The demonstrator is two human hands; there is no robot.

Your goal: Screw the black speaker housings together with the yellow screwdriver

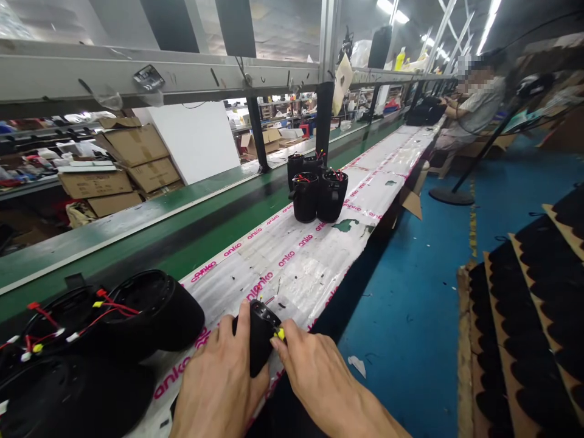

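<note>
My left hand (pixel 221 377) is wrapped round a small black housing (pixel 260 337) at the front edge of the covered bench, its open end tilted up. Close against the housing's right side, my right hand (pixel 314 365) pinches a small yellow piece (pixel 280 333), perhaps a connector; the fingers partly hide it. To the left lie several larger black housings (pixel 159 310) with red wires and white, yellow and red connectors.
More black housings (pixel 305 198) stand further along the bench (pixel 292 261). A green conveyor (pixel 196 228) runs behind it. Cartons (pixel 132 146) are at the left, stacked black parts (pixel 524 340) at the lower right. A person (pixel 479 109) sits at the far end.
</note>
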